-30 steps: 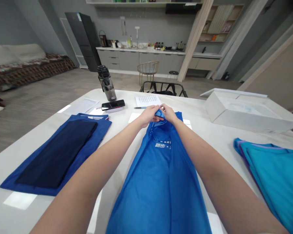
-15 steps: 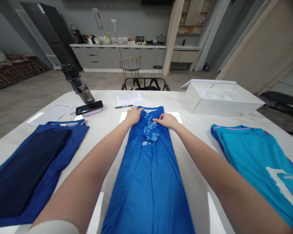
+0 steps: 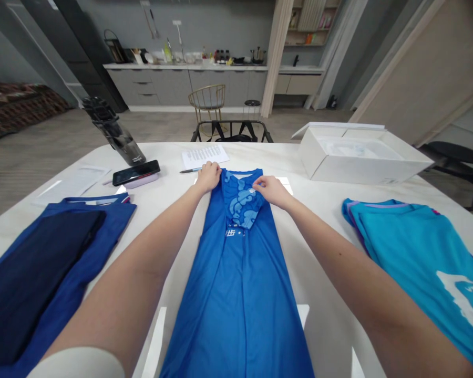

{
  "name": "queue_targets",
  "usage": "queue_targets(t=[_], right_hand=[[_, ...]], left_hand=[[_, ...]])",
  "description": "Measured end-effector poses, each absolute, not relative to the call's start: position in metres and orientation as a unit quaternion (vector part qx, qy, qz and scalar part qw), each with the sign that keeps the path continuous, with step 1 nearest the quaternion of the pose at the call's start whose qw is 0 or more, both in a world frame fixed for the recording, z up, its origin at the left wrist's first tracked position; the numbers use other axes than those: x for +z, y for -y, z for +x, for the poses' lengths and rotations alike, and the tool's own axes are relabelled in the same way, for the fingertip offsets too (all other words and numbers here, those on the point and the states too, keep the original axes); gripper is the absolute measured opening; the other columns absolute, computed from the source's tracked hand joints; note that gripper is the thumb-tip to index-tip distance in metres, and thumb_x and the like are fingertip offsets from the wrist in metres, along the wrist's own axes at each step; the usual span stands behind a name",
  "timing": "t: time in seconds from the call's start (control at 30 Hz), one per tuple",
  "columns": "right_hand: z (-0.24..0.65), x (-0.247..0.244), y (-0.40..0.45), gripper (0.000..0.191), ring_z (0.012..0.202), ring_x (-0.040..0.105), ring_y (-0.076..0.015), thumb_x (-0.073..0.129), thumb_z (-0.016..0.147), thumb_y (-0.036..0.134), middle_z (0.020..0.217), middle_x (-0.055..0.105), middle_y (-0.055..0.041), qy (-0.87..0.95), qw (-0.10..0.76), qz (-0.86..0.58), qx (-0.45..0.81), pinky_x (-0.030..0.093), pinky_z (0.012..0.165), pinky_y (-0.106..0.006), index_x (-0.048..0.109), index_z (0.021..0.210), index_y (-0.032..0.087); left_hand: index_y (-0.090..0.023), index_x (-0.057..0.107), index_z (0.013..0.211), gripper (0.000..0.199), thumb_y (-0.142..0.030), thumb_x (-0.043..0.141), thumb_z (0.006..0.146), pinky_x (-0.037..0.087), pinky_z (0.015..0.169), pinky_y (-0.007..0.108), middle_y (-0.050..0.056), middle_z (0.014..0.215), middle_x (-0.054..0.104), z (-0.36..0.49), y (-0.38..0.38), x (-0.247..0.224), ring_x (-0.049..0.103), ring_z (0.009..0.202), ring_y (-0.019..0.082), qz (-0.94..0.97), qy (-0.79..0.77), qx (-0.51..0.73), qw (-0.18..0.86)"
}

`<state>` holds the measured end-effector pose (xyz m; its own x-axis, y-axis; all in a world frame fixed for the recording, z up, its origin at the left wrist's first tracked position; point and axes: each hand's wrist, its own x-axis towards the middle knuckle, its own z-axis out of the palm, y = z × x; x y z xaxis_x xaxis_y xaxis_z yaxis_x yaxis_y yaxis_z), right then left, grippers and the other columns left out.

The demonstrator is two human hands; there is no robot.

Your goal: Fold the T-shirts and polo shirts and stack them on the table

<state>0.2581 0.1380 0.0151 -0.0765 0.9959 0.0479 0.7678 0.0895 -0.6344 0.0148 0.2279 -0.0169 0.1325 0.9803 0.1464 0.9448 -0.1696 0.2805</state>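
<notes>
A blue garment (image 3: 240,283) lies lengthwise down the middle of the white table, its sides folded inward. Near its collar a patterned sleeve (image 3: 240,205) lies spread over the front, above some white lettering. My left hand (image 3: 209,176) is closed on the garment's upper left corner, beside the collar. On the upper right, my right hand (image 3: 271,191) pinches the edge of the patterned sleeve between thumb and fingers.
Folded dark blue clothes (image 3: 43,262) lie at left, a teal shirt (image 3: 413,252) at right. Behind are a phone (image 3: 136,173), a bottle (image 3: 116,136), a pen (image 3: 189,170), a printed sheet (image 3: 205,154) and an open white box (image 3: 362,163).
The patterned sleeve is spread wider and flatter. My left hand has shifted slightly outward to the garment's corner. The view has moved a little.
</notes>
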Motion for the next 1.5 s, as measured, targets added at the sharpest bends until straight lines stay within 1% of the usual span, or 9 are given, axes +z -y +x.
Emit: queue_targets(t=[0.13,0.23,0.33,0.5,0.63,0.9,1.13,1.33,1.5], right_hand=[[0.266,0.026,-0.153,0.009,0.049,0.056,-0.0108,0.072,0.087,0.02,0.067,0.067,-0.0016,0.61,0.255,-0.667,0.344,0.047,0.054,-0.024,0.077,0.091,0.015],[0.276,0.018,-0.17,0.008,0.047,0.053,-0.011,0.077,0.082,0.017,0.06,0.063,-0.0008,0.579,0.231,-0.693,0.362,0.046,0.052,-0.025,0.077,0.088,0.013],[0.285,0.0,-0.178,0.013,0.063,0.062,-0.0151,0.078,0.081,0.02,0.071,0.067,-0.0034,0.627,0.186,-0.701,0.285,0.051,0.064,-0.027,0.078,0.093,0.015],[0.282,-0.024,-0.157,0.04,0.106,0.061,-0.0295,0.072,0.089,0.043,0.121,0.063,-0.014,0.701,0.178,-0.687,0.071,0.051,0.088,-0.041,0.071,0.122,0.021],[0.269,-0.027,-0.123,0.037,0.118,0.053,-0.0367,0.06,0.096,0.047,0.125,0.059,-0.0161,0.724,0.197,-0.661,-0.005,0.048,0.093,-0.052,0.069,0.122,0.022],[0.239,-0.026,-0.041,0.016,0.099,0.061,-0.025,0.062,0.097,0.032,0.102,0.063,-0.0087,0.82,0.249,-0.512,0.062,0.048,0.088,-0.036,0.073,0.103,0.021],[0.209,-0.019,0.05,0.015,0.084,0.063,-0.0173,0.068,0.095,0.025,0.102,0.065,-0.0035,0.856,0.21,-0.455,0.128,0.048,0.078,-0.029,0.071,0.109,0.023],[0.181,-0.006,0.102,0.018,0.098,0.065,-0.0187,0.063,0.098,0.022,0.112,0.067,-0.0049,0.881,0.164,-0.43,0.106,0.047,0.082,-0.027,0.071,0.113,0.024],[0.164,0.001,0.125,0.023,0.099,0.066,-0.0188,0.057,0.101,0.022,0.113,0.067,-0.0061,0.906,0.092,-0.409,0.062,0.047,0.08,-0.026,0.071,0.119,0.024]], left_hand=[[-0.023,0.057,0.116,0.026,-0.033,0.036,0.105,0.044,0.101,0.046,0.014,0.129,0.056,0.021,-0.228,-0.017,0.052,0.123,0.031,0.728,-0.656,0.185,0.065],[-0.021,0.058,0.117,0.026,-0.032,0.039,0.104,0.043,0.101,0.049,0.016,0.132,0.055,0.031,-0.223,-0.023,0.05,0.125,0.034,0.715,-0.676,0.173,0.048],[-0.02,0.057,0.124,0.028,-0.032,0.045,0.102,0.042,0.101,0.05,0.017,0.134,0.054,0.039,-0.211,-0.027,0.049,0.126,0.035,0.712,-0.682,0.164,0.028],[-0.022,0.053,0.133,0.034,-0.03,0.049,0.101,0.039,0.103,0.047,0.014,0.136,0.054,0.038,-0.173,-0.019,0.048,0.126,0.031,0.774,-0.6,0.204,-0.013],[-0.022,0.057,0.124,0.027,-0.031,0.051,0.1,0.04,0.1,0.045,0.012,0.127,0.058,0.026,-0.123,-0.011,0.053,0.119,0.029,0.82,-0.536,0.202,-0.001],[-0.023,0.061,0.105,0.016,-0.037,0.053,0.101,0.043,0.09,0.039,0.005,0.108,0.064,0.001,0.001,-0.005,0.06,0.104,0.024,0.855,-0.489,0.168,0.042],[-0.023,0.061,0.1,0.021,-0.042,0.054,0.1,0.044,0.086,0.037,0.005,0.104,0.066,-0.018,0.102,0.0,0.063,0.1,0.024,0.842,-0.52,0.129,0.057],[-0.021,0.063,0.102,0.029,-0.048,0.055,0.097,0.044,0.088,0.041,0.008,0.107,0.068,-0.025,0.163,0.007,0.064,0.102,0.027,0.822,-0.562,0.084,0.031],[-0.017,0.065,0.111,0.025,-0.03,0.047,0.098,0.044,0.087,0.042,0.013,0.11,0.069,-0.025,0.194,0.01,0.066,0.103,0.029,0.795,-0.604,0.054,0.002]])
